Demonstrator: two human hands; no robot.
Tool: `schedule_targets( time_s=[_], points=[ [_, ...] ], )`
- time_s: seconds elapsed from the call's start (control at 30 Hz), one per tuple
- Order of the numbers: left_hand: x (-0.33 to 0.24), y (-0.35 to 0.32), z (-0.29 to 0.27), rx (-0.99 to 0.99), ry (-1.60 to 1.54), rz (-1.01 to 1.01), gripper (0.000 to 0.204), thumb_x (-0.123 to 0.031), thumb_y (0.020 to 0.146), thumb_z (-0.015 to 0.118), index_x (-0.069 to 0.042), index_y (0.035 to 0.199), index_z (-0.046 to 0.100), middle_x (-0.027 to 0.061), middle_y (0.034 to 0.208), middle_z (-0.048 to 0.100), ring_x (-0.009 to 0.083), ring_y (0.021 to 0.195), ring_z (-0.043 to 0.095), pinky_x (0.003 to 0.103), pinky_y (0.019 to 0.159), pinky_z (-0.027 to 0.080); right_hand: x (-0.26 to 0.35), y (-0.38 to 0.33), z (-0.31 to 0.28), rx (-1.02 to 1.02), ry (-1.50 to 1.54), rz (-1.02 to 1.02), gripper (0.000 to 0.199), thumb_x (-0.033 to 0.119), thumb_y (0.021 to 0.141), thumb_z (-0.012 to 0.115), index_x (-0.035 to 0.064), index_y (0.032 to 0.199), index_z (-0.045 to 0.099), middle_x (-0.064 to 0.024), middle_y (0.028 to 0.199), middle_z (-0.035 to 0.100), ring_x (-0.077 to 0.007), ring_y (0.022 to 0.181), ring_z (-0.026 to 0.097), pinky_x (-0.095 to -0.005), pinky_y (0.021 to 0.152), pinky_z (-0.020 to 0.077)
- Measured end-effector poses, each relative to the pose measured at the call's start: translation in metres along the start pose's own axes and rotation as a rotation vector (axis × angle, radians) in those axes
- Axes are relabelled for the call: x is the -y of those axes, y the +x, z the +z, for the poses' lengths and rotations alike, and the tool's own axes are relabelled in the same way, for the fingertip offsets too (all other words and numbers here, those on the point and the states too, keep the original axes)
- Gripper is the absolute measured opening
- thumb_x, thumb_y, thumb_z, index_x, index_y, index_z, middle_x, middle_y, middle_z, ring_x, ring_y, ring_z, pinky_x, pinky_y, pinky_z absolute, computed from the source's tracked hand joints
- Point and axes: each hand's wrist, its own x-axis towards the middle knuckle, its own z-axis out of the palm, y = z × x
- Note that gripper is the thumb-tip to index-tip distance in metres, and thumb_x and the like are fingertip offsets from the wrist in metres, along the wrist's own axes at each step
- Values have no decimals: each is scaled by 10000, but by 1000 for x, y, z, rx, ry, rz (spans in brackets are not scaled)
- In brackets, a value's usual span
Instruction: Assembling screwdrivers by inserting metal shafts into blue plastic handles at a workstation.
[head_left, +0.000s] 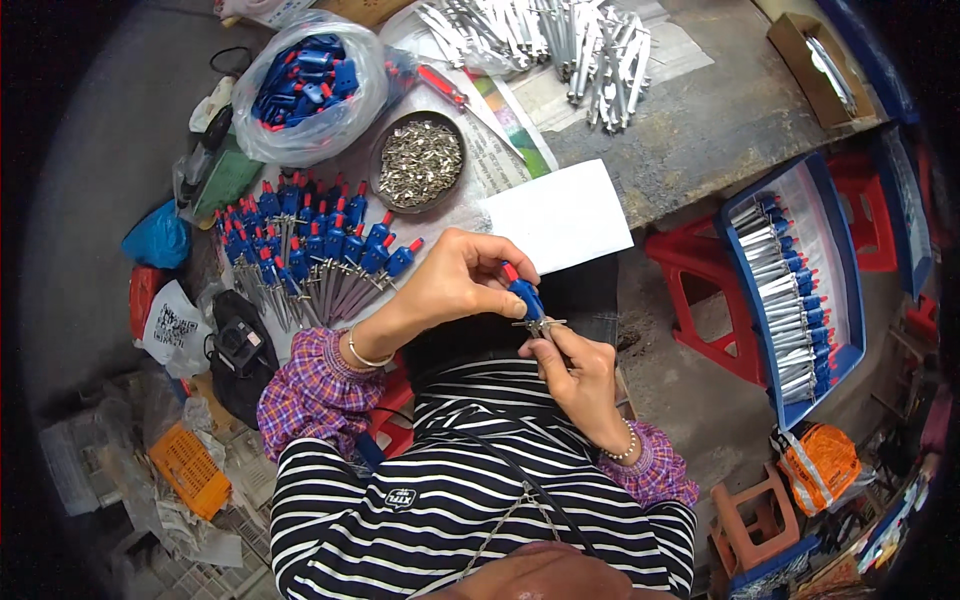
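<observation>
Blue plastic, tipped in red, takes centre stage; it's a slim handle piece (524, 292), held up between two hands just past the near edge of the worktable (690, 165), above the person's lap; left hand (455, 278) comes at it from above, fingers curled well in, thumb and fingertips pinching the blue body near its red end; right hand (578, 375) works from below, nearly closed, thumb against the forefinger side, gripping the silver metal end, where a thin crosspiece sticks out sideways; what lies inside that right grip is hidden!

Over to the table now; white paper (560, 215) lies just beyond the hands; a dark round bowl (414, 209) sits behind, heaped with small metal bits (420, 160); to its left, a clear plastic bag (256, 130) bulges with blue parts (310, 80); nearer the left forearm, a crowd of blue-and-red pieces (310, 240) lies fanned with metal shafts; out right, a blue tray (822, 392) carries a neat row of similar pieces (785, 310), just beside a red stool (700, 290).
</observation>
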Motion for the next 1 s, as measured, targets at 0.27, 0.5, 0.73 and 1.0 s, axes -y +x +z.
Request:
schedule_targets(
  time_s=[0.27,0.5,0.73,1.0],
  points=[
    [-23,-2,-22,-241,532,290,354,4,716,672,-5,1064,609,60,876,651,93,774,609,231,682,506,-8,3,-9,115,424,382,167,65,905,504,-60,961,599,-68,766,625,-45,545,500,-176,476,406],
    [-4,-3,-97,-702,1009,312,254,-64,685,673,-30,935,647,103,793,606,246,698,588,322,640,463,-16,5,-7,107,455,386,189,83,913,508,-62,1005,587,-81,787,627,-52,545,498,-179,476,405],
    [9,9,-105,-746,992,465,137,-63,709,665,-22,840,667,70,718,615,147,564,548,251,540,429,-15,4,-2,99,484,393,206,94,916,509,-71,1018,579,-93,791,624,-58,550,503,-182,475,409],
    [-1,2,-101,-760,801,414,110,-47,733,670,-19,839,676,9,757,652,40,630,559,195,548,417,-17,4,-2,128,462,418,206,86,914,502,-73,1022,577,-97,785,620,-61,549,506,-184,474,412]
  ],
)
